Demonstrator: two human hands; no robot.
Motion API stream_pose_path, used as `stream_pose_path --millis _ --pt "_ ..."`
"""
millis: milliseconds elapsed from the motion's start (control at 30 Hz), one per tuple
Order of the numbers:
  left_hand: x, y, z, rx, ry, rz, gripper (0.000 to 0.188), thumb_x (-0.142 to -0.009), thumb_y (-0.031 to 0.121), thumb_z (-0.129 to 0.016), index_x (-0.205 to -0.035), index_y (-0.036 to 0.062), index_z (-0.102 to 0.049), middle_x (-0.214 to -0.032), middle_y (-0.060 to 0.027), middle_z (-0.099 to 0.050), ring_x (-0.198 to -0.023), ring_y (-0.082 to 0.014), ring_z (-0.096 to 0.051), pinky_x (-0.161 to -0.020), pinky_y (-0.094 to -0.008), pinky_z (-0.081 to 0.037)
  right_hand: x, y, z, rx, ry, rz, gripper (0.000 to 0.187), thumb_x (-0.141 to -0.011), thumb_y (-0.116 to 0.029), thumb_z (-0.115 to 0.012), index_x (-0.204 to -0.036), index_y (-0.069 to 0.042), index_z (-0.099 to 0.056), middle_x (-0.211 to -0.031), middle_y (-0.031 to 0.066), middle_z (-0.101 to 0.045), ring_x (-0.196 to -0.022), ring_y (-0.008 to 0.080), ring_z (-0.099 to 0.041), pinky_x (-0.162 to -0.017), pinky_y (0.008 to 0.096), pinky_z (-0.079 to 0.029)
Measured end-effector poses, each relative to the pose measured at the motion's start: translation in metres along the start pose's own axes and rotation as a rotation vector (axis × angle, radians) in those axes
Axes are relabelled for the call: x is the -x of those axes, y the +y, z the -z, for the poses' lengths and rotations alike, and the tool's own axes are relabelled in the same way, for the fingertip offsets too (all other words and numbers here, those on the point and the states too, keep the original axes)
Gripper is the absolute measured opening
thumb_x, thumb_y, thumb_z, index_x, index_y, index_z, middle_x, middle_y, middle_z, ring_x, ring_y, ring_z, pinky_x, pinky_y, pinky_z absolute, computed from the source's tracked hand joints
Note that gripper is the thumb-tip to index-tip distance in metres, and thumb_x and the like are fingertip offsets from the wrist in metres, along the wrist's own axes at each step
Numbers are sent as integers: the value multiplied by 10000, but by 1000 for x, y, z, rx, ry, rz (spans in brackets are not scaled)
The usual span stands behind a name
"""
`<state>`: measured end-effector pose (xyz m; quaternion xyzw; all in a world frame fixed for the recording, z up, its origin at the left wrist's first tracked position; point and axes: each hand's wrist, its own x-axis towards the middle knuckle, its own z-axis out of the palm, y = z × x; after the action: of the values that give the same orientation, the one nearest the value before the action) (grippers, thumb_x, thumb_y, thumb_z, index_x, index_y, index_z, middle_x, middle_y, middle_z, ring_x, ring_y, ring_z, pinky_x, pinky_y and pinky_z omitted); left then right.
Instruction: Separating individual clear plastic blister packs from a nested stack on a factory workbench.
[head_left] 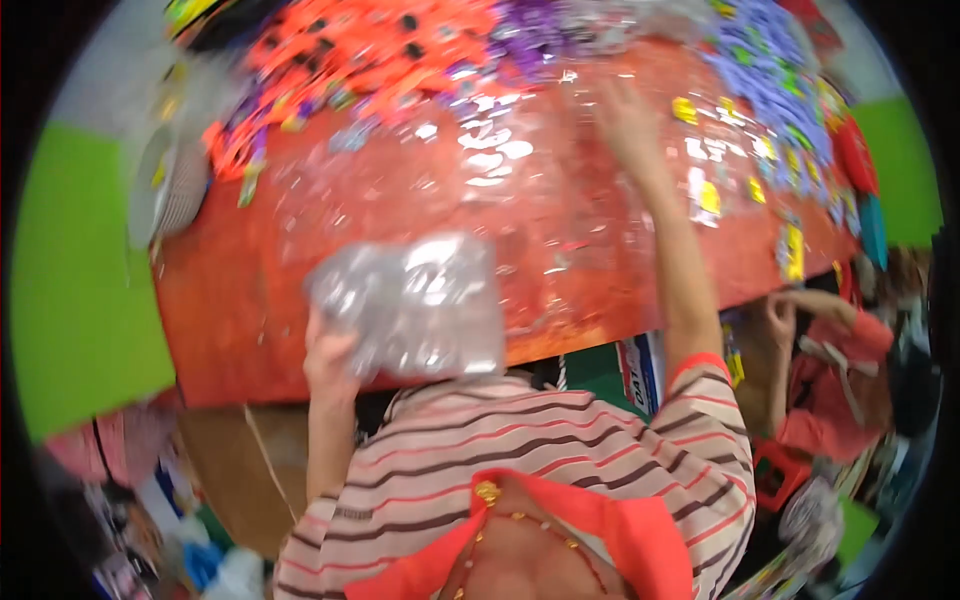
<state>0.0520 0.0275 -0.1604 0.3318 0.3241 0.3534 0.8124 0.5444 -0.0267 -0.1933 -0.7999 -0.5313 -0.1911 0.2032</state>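
Observation:
My left hand (330,350) is wrapped round the left side of a stack of clear plastic blister shells (440,300), held above the table's near edge. My right arm stretches far over the red table (225,320), and my right hand (625,110) is near the back, among clear plastic shells (580,200) spread over the surface. Motion smears its fingers, so I cannot make out whether they grip anything. Small yellow pieces (710,197) lie in or on the shells to the right of my right forearm.
A big heap of orange pieces (370,50) covers the back left, beside purple pieces (527,35). Lavender and green pieces (770,65) are piled at the back right. A basket (185,190) stands at the left edge. Another person (835,370) sits at the right; a cardboard box (235,460) is below left.

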Motion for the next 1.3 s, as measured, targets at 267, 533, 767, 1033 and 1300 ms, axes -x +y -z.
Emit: stream_pose_path --millis 267,533,767,1033,1300 --pt "7 79 49 45 247 -358 606 -750 115 -597 -1321 -19 -447 -1228 -193 -565 -1082 -344 -591 -915 -447 -511 63 -148 71 -752 -266 -20 425 -886 -216 -604 -1272 -53 -530 -1193 177 -582 -1074 352 -564 -883 398 -457" --pt "39 105 143 68 538 -492 482 -826 119 -544 -1298 58 -471 -1183 -110 -585 -1037 -275 -601 -813 -450 -542 110 -278 87 -516 -392 470 550 -854 -268 -643 -1329 -40 -486 -1417 211 -400 -1273 347 -415 -1030 488 -308" --pt "76 83 127 48 529 -572 554 -856 151 -552 -1381 93 -383 -1286 -94 -518 -1171 -237 -526 -962 -394 -459 70 -439 95 -680 -280 970 623 -780 -222 -700 -1338 -74 -465 -1406 180 -417 -1288 328 -409 -1040 491 -319" --pt "143 109 132 76 329 -500 709 -911 243 -535 -1515 130 -180 -1403 -68 -419 -1182 -210 -504 -939 -334 -451 65 -528 59 -1104 -245 968 398 -759 -129 -679 -1128 -44 -558 -1180 144 -549 -1075 308 -550 -828 387 -459" --pt "130 130 128 -441 487 -654 671 -816 195 -603 -1418 15 -366 -1281 -109 -507 -1098 -168 -510 -942 -285 -393 61 -542 70 -1533 -815 374 248 -814 -171 -689 -982 -4 -618 -1052 167 -514 -892 322 -559 -757 409 -486"
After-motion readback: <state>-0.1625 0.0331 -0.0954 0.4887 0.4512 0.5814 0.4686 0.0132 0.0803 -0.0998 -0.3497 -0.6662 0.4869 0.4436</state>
